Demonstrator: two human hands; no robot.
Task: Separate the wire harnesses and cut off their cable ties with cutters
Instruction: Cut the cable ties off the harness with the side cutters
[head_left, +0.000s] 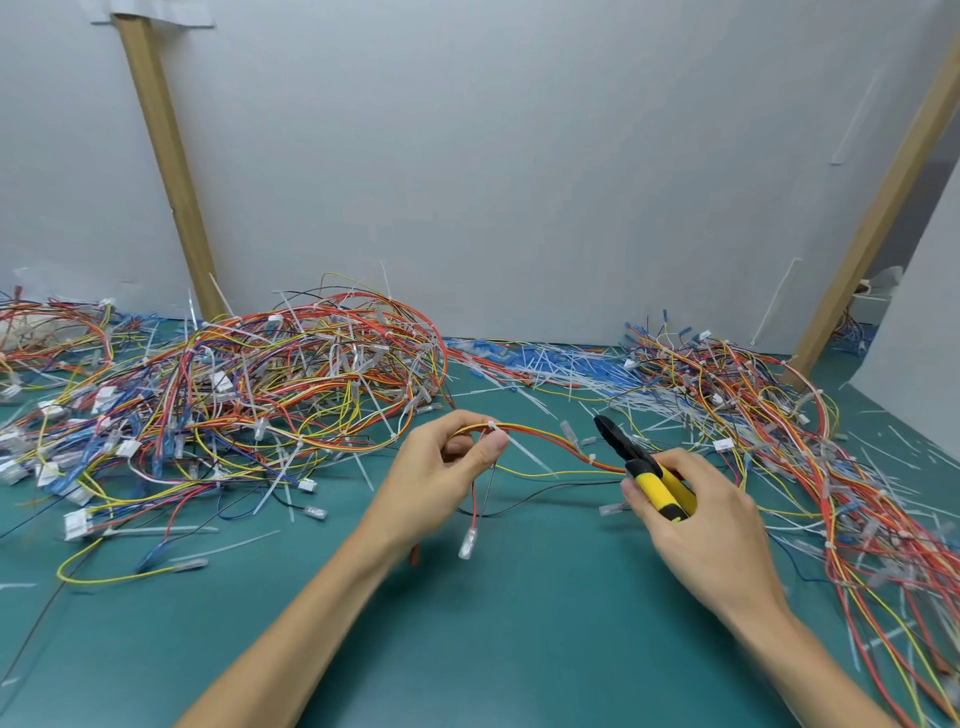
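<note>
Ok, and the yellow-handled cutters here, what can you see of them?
The yellow-handled cutters, with a black head, are gripped in the right hand, which wraps both plastic-looking handles. They are held tilted above the green mat, nose pointing up and left toward the red, orange and yellow wire harness pinched in the left hand. The nose is near that harness but looks clear of it; only the right hand touches them.

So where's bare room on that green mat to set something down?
Bare green mat between left forearm and right forearm, and front left below the yellow wire. Crowded: multicoloured wire harness heap at left, another at right, cut white cable ties at the back.
</note>
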